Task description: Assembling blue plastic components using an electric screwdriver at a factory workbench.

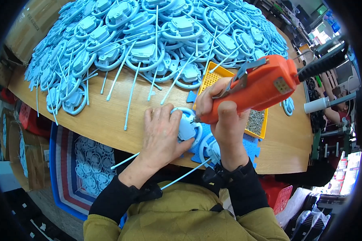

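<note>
Left hand (161, 132) fingers flat, pinning light-blue ring-shaped plastic part (187, 126) to wooden counter (108, 120); right hand (225, 116) fingers wrapped round orange electric screwdriver (257, 88). Part judged light, stiff, slippery; hold by rim

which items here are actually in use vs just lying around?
In use:
- left hand pressing down a light blue ring-shaped plastic part
- right hand gripping an orange powered screwdriver, tip at that part
- blue foam mat underneath
- yellow tray of small screws

Lying about:
- heap of blue plastic parts
- cardboard box
- striped crate of parts
</note>
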Tool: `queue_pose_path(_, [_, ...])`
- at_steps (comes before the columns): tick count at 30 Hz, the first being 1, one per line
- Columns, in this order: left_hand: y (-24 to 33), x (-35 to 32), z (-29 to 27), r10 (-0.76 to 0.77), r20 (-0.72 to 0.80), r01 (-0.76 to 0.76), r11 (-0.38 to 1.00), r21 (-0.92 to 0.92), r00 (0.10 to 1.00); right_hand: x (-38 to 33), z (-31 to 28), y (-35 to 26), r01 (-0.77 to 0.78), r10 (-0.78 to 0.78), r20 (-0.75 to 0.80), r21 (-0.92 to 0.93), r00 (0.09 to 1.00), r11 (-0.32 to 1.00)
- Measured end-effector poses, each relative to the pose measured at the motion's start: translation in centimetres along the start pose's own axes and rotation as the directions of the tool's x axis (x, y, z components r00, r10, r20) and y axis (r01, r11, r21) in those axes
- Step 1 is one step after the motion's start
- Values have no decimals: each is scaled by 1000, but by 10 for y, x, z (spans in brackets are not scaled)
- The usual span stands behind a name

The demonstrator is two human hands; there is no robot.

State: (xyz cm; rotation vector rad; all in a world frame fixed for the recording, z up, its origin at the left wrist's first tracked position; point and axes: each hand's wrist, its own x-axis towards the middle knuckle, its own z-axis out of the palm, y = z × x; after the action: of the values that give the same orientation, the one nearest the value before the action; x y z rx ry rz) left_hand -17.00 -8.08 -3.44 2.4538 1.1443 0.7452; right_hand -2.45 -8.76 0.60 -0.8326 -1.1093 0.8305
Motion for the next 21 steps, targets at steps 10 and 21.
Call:
queue_pose_path(10, [-43, -110, -117, -163, 25, 161, 985, 60, 986, -7, -47, -46, 197, -198, -30, -30, 980, 980])
queue_pose_path(21, [-171, -8, -159, -309, -288, 421, 724, 546, 906, -12, -13, -38, 142, -142, -79, -8, 987, 990])
